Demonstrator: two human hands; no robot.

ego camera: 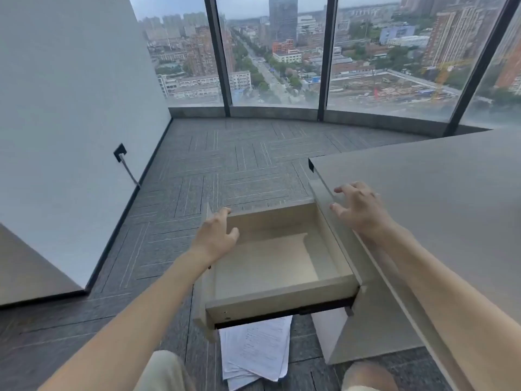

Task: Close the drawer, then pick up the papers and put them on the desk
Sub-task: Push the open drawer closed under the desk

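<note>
Drawer is sticking out leftward from the worktop edge — left hand is resting open on its front panel, right hand is hovering open.

The open pale wooden drawer hides the upper part of the loose stack of white printed papers on the grey carpet floor; their print is too small to read. The light grey tabletop runs off the right edge. Both forearms are cut off by the bottom edge.
</note>
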